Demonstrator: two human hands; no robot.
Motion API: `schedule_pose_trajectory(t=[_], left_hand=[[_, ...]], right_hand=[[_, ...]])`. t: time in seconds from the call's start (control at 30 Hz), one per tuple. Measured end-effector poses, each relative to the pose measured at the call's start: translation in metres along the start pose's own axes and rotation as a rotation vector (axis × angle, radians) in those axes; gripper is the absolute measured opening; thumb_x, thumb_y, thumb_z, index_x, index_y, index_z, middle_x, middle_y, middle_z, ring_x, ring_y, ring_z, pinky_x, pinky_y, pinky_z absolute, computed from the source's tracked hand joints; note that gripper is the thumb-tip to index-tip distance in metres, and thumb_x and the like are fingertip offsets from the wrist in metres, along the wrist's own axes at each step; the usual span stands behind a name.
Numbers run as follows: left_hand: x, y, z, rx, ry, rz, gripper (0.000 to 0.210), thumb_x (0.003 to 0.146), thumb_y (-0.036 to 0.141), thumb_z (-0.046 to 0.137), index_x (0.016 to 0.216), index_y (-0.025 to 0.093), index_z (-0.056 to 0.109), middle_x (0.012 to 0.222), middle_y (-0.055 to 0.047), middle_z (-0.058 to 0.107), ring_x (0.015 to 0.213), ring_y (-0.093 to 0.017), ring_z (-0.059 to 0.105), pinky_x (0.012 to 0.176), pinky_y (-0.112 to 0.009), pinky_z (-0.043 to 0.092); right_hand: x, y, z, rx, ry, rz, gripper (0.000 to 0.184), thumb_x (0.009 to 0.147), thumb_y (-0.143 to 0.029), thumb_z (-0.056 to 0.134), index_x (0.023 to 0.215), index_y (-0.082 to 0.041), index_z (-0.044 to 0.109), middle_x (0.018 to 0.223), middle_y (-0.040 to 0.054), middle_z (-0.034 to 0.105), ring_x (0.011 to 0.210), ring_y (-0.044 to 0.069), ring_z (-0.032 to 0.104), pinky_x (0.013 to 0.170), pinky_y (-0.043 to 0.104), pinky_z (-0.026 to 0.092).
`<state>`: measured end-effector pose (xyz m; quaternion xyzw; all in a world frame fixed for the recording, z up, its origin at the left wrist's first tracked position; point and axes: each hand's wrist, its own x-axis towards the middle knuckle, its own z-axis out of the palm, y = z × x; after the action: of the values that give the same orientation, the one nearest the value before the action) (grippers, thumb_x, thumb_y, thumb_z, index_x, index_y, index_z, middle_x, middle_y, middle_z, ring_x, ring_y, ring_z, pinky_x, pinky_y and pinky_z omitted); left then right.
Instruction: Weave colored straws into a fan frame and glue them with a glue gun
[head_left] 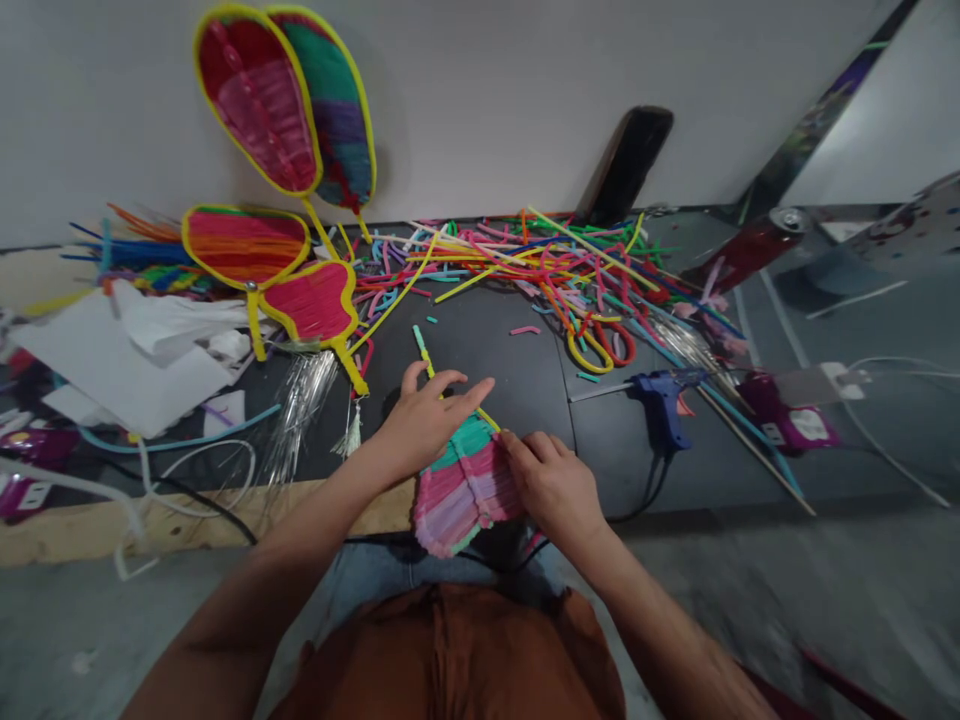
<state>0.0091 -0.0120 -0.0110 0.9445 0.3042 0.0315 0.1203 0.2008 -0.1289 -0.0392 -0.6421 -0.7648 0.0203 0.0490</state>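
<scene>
A hand fan (480, 475) covered in teal, pink and lilac pipe cleaners lies at the table's front edge, its handle (420, 345) pointing away from me. My left hand (427, 420) rests over the fan's handle end with its fingers spread. Along the fan's upper right edge runs a yellow pipe cleaner (489, 420). My right hand (555, 485) pinches this yellow strip against the rim between thumb and fingers. Part of the fan's left side and the lower handle are covered by my left hand.
Finished fans (259, 100) lean on the wall at the back left. Loose pipe cleaners (480, 255) heap along the back, with yellow-handled scissors (589, 345) among them. A blue glue gun (664, 405) lies right. White papers (112, 340) cover the left; a phone (630, 160) and can (750, 245) stand behind.
</scene>
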Motion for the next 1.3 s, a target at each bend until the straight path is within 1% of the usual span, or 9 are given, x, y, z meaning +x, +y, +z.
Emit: schedule_pose_trajectory(t=[0.13, 0.3, 0.43, 0.6, 0.77, 0.93, 1.03, 1.13, 1.3], left_hand=[[-0.0023, 0.0025, -0.0024, 0.009, -0.005, 0.021, 0.074, 0.079, -0.003, 0.04, 0.148, 0.02, 0.027, 0.114, -0.009, 0.069, 0.128, -0.027, 0.042, 0.109, -0.057, 0.009], [-0.0036, 0.0041, -0.0021, -0.007, 0.001, 0.044, 0.08, 0.078, -0.002, 0.042, 0.151, 0.02, 0.017, 0.119, -0.008, 0.067, 0.126, -0.024, 0.045, 0.109, -0.053, 0.012], [-0.0024, 0.0047, -0.0011, -0.004, -0.001, 0.047, 0.077, 0.08, -0.001, 0.04, 0.151, 0.018, 0.017, 0.117, -0.009, 0.068, 0.124, -0.024, 0.047, 0.107, -0.053, 0.013], [-0.0009, 0.0044, -0.0004, -0.047, -0.011, 0.043, 0.077, 0.079, -0.002, 0.04, 0.15, 0.015, 0.017, 0.118, -0.01, 0.068, 0.123, -0.024, 0.046, 0.106, -0.053, 0.012], [-0.0023, 0.0001, 0.0015, -0.13, -0.01, 0.03, 0.081, 0.075, -0.004, 0.04, 0.149, 0.016, 0.013, 0.122, -0.008, 0.067, 0.12, -0.02, 0.05, 0.105, -0.047, 0.016], [-0.0033, 0.0006, 0.0029, -0.149, 0.046, 0.028, 0.068, 0.085, 0.004, 0.041, 0.147, 0.016, 0.018, 0.121, -0.009, 0.067, 0.117, -0.02, 0.053, 0.106, -0.045, 0.015], [-0.0028, 0.0035, 0.0028, -0.131, 0.039, 0.053, 0.064, 0.089, 0.011, 0.045, 0.147, 0.016, 0.018, 0.116, -0.008, 0.068, 0.116, -0.02, 0.054, 0.107, -0.045, 0.014], [-0.0027, 0.0048, 0.0027, -0.122, 0.021, 0.058, 0.068, 0.089, 0.016, 0.05, 0.148, 0.017, 0.016, 0.117, -0.009, 0.068, 0.116, -0.021, 0.055, 0.107, -0.045, 0.013], [-0.003, 0.0047, 0.002, -0.118, 0.007, 0.055, 0.072, 0.089, 0.017, 0.052, 0.149, 0.017, 0.012, 0.117, -0.008, 0.067, 0.115, -0.021, 0.055, 0.107, -0.045, 0.014]], right_hand=[[-0.0002, -0.0003, 0.0001, 0.001, 0.009, 0.001, 0.033, 0.096, -0.023, 0.048, 0.127, -0.026, 0.059, 0.091, 0.0065, 0.066, 0.082, 0.019, 0.056, 0.066, 0.027, 0.038], [0.0012, -0.0008, -0.0023, 0.001, 0.002, 0.012, 0.033, 0.094, -0.023, 0.052, 0.126, -0.026, 0.06, 0.09, 0.0062, 0.066, 0.083, 0.019, 0.057, 0.066, 0.027, 0.039], [0.0011, -0.0008, -0.0018, -0.003, 0.012, 0.002, 0.033, 0.094, -0.023, 0.051, 0.126, -0.026, 0.059, 0.09, 0.0063, 0.066, 0.081, 0.019, 0.056, 0.065, 0.027, 0.039], [0.0005, -0.0005, -0.0006, -0.009, -0.006, 0.007, 0.033, 0.097, -0.025, 0.046, 0.127, -0.027, 0.058, 0.091, 0.006, 0.065, 0.082, 0.019, 0.056, 0.066, 0.027, 0.039], [0.0009, -0.0008, -0.0018, -0.009, -0.04, 0.017, 0.034, 0.098, -0.026, 0.043, 0.129, -0.028, 0.057, 0.092, 0.0064, 0.065, 0.084, 0.018, 0.056, 0.067, 0.026, 0.038], [0.001, -0.0015, -0.0035, 0.005, -0.053, 0.03, 0.034, 0.098, -0.027, 0.043, 0.129, -0.028, 0.057, 0.095, 0.0061, 0.065, 0.085, 0.019, 0.057, 0.067, 0.027, 0.039], [0.0021, -0.0021, -0.0061, 0.026, -0.057, 0.034, 0.034, 0.097, -0.026, 0.045, 0.129, -0.027, 0.057, 0.094, 0.0055, 0.066, 0.085, 0.02, 0.058, 0.067, 0.027, 0.04], [0.0019, -0.0014, -0.0073, 0.081, -0.022, 0.05, 0.032, 0.097, -0.027, 0.047, 0.126, -0.027, 0.059, 0.093, 0.0049, 0.067, 0.086, 0.019, 0.059, 0.069, 0.026, 0.042], [-0.0051, 0.002, -0.0017, 0.148, 0.103, 0.034, 0.027, 0.095, -0.024, 0.05, 0.117, -0.022, 0.066, 0.089, 0.0055, 0.068, 0.083, 0.018, 0.059, 0.072, 0.026, 0.044]])
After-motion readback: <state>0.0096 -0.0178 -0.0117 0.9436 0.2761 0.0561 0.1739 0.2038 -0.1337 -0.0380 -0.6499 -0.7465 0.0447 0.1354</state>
